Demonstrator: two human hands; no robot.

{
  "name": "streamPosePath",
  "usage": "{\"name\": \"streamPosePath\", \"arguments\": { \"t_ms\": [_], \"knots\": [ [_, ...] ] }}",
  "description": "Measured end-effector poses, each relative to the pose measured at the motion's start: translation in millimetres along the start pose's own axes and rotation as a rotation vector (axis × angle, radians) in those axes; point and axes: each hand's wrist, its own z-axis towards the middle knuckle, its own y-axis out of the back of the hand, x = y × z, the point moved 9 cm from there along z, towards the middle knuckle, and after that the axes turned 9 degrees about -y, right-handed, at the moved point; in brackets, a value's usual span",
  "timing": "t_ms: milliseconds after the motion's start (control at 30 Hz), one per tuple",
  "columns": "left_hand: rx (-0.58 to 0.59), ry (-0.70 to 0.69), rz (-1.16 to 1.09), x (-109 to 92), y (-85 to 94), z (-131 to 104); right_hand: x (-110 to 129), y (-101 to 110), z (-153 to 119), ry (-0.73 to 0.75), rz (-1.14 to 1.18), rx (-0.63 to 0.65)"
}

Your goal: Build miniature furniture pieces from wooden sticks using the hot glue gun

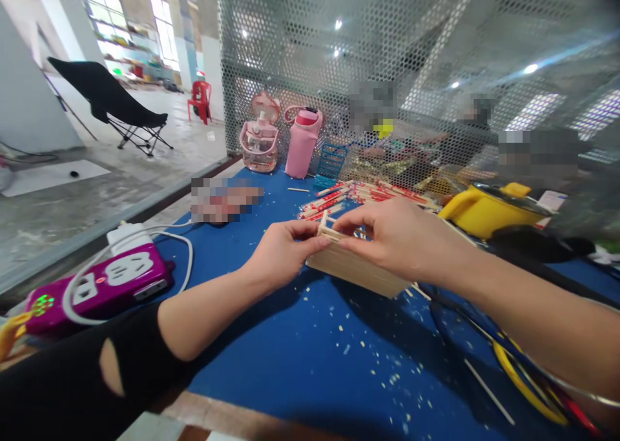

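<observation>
A pale wooden box point(361, 270) built from thin sticks stands on a blue table. My left hand point(278, 254) pinches its near left corner between thumb and fingers. At the same corner, my right hand point(390, 234) reaches over the top edge with its thumb and fingers closed round a short wooden stick point(323, 220). My right fingers and palm hide part of the box's inside. Just behind the box lies a loose pile of red-and-white wrapped sticks point(329, 199).
A pink bottle point(301, 147) and a clear pink cup point(260, 147) stand at the back by a perforated metal screen point(290, 47). A purple power strip point(104, 279) with white cables lies left. At right are a yellow pot point(489, 212) and tangled cables point(513, 363). Wood crumbs dot the table point(271, 363).
</observation>
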Motion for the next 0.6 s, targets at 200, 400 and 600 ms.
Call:
{"name": "streamPosePath", "arguments": {
  "t_ms": [200,400,600],
  "knots": [
    [0.02,0.023,-0.031,3.2,-2.2,0.1,3.1,-1.3,1.8,0.038,0.041,0.02],
    [0.014,0.078,-0.233,7.9,-5.3,-0.5,-4.8,-6.1,2.3,0.011,0.198,0.009],
    [0.017,0.119,-0.371,8.7,-8.2,-1.3,-7.6,1.0,1.1,-0.058,0.409,-0.059]
  ]
}}
